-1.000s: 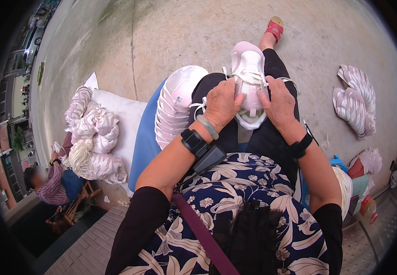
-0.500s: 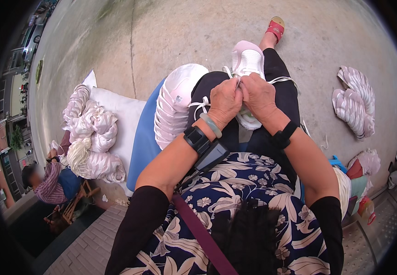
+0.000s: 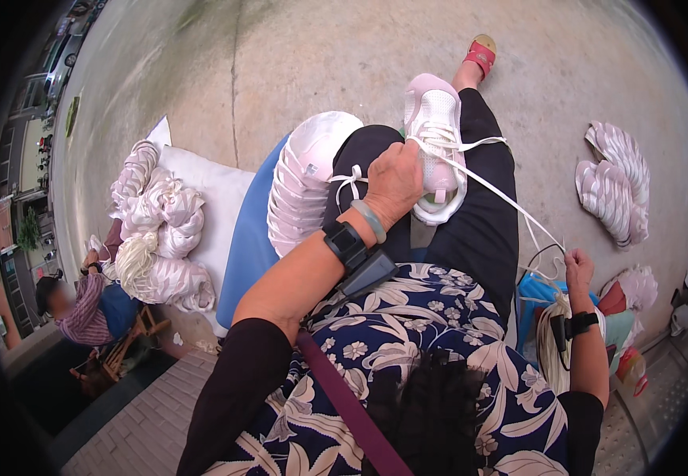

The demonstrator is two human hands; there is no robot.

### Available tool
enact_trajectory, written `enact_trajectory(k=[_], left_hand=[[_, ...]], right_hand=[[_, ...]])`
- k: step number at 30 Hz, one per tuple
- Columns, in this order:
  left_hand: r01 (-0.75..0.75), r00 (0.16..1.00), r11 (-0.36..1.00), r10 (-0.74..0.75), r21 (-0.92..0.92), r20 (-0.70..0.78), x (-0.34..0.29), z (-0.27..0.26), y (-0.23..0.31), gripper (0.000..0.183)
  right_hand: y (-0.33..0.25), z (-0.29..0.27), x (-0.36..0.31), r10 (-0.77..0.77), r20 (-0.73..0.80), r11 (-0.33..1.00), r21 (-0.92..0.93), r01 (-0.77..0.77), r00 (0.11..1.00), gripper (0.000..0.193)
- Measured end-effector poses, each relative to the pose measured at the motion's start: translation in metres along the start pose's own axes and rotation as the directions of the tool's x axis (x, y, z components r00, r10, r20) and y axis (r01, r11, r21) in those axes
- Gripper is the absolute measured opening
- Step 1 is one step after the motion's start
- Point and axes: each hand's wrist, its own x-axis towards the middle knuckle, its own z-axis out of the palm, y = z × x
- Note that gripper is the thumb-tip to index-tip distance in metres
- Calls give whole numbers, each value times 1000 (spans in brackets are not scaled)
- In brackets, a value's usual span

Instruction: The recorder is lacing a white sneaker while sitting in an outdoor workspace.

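A white and pale pink shoe upper (image 3: pixel 437 119) lies across my thigh, partly laced, its toe pointing away from me. My left hand (image 3: pixel 395 181) is closed at its left edge, gripping the shoe or lace there; the fingers partly hide what they hold. Out to the right, my right hand (image 3: pixel 580 274) pinches a white shoelace (image 3: pixel 511 200), which runs taut from the eyelets. Another lace end lies over my right thigh. A nested stack of similar shoe uppers (image 3: pixel 300 190) stands beside my left leg, with a tied white lace (image 3: pixel 349 184) next to it.
Bundles of uppers (image 3: pixel 171 218) rest on a white sheet (image 3: pixel 209 178) at left. More stacked uppers (image 3: pixel 615 182) lie on the concrete floor at right. A blue stool (image 3: pixel 536 295) with a hank of white laces (image 3: pixel 552 349) is by my right side. Another person (image 3: pixel 90 313) sits far left.
My hands were together over the shoe's laces. The right hand has swung out to the right, drawing the lace out taut, while the left stays at the shoe.
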Motion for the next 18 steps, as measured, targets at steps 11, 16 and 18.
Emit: enact_trajectory(k=[11,16,18], left_hand=[[247,957,905,-284,-347,-58,11,1,-3,40],[307,942,770,-331,-559,61,23,3,-11,45],[322,946,759,-282,-567,159,22,0,-12,46]], right_hand=[[-132,23,34,-360,38,932,61,357,932,24],[-230,52,49,-651,-153,722,179,669,744,25],[-251,60,49,-679,-157,697,171,697,718,26]])
